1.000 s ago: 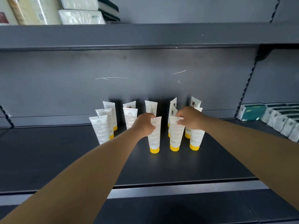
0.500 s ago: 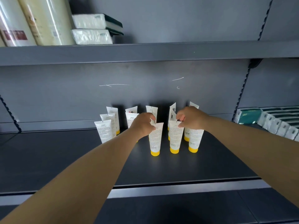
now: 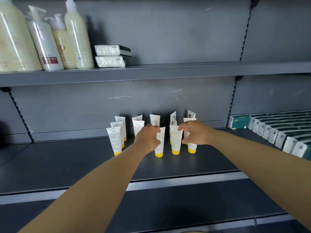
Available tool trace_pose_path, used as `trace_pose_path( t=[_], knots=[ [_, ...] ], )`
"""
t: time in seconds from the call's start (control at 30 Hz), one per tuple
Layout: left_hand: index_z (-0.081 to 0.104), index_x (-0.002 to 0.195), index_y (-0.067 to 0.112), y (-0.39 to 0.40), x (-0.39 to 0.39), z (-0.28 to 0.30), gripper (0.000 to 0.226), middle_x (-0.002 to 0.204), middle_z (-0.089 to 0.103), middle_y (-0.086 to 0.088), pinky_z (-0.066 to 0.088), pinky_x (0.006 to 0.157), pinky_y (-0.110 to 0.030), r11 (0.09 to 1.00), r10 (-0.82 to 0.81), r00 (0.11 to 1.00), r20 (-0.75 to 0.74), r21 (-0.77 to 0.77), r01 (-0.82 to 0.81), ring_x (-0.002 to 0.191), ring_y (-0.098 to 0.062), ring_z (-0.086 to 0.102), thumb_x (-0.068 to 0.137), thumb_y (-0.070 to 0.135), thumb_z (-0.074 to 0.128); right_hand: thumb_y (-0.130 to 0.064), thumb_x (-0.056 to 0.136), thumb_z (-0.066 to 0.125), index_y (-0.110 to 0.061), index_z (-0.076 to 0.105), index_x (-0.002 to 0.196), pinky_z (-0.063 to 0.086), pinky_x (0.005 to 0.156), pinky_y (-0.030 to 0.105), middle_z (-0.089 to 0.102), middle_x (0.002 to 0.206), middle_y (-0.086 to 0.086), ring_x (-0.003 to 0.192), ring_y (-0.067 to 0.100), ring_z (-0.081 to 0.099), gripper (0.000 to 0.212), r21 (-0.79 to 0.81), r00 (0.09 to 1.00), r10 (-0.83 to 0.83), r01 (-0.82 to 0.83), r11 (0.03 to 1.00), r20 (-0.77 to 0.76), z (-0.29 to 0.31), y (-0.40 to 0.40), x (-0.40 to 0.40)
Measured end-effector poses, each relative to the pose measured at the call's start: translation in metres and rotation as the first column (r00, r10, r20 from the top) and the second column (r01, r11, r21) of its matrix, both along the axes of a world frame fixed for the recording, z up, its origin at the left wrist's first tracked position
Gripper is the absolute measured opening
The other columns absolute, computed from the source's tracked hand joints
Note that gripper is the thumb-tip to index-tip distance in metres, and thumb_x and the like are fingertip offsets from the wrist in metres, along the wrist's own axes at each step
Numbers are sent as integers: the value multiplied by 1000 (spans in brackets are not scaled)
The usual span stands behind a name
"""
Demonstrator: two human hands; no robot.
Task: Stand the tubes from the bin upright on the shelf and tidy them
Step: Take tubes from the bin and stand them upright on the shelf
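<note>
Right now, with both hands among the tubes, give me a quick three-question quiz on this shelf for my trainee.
1. True or false: the tubes stand with their yellow caps down on the shelf.
2. Which hand touches the front tube second from the right? A: left hand. B: right hand.
3. Fill in: the tall containers on the upper shelf, left of the tissue packs, are pump ____.

Key: 1 true; 2 B; 3 bottles.
</note>
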State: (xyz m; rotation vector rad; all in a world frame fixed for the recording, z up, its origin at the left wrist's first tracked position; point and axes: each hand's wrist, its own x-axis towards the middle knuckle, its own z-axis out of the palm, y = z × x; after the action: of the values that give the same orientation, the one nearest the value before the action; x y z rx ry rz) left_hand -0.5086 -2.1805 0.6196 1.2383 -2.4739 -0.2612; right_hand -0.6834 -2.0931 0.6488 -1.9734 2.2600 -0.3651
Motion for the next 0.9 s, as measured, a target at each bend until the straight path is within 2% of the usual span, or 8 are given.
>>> trace_pose_path(
  t=[0.27,0.4,0.47,0.6,0.77,0.9],
  knots=[
    [55,126,20,87,37,-17,45,127,48,-2,47,95,-36,997,-69,997,20,42,68,114,-21,52,83,21,67,-20,83,68,-18,51,131,39,89,22,52,129,3,117,19,50,51,19,999,-33,33,999,20,-11,94,42],
    [55,125,19,125,53,-45,42,125,49,-2,46,96,-38,989,-101,994,34,107,97,115,-22,51,84,17,65,-15,84,67,-17,52,130,42,99,27,52,130,5,119,19,50,48,36,995,-65,63,997,75,-32,142,58],
    [56,123,19,143,59,-64,41,126,50,-4,46,96,-39,984,-112,993,36,141,106,114,-24,52,83,18,66,-16,84,67,-17,53,129,41,100,29,53,130,4,119,20,50,47,67,995,-77,73,995,65,-47,166,65],
    [53,128,18,175,66,-109,46,136,44,-5,42,101,-39,966,-139,987,79,230,118,124,-25,46,84,22,67,-20,85,67,-19,51,131,42,101,31,52,133,3,120,20,50,48,152,992,-112,103,983,57,-86,202,71],
    [52,127,19,206,69,-178,44,128,47,-3,44,97,-36,937,-157,983,96,329,117,117,-23,50,85,19,65,-19,85,66,-22,51,131,43,93,26,52,130,0,115,18,53,48,251,983,-158,130,959,96,-149,230,61],
    [54,126,18,229,66,-245,44,124,51,-4,47,94,-36,908,-167,976,139,407,98,112,-23,55,84,20,66,-21,80,68,-24,59,115,47,79,27,57,107,-5,102,19,59,36,324,983,-166,134,937,75,-214,246,48]
  ],
)
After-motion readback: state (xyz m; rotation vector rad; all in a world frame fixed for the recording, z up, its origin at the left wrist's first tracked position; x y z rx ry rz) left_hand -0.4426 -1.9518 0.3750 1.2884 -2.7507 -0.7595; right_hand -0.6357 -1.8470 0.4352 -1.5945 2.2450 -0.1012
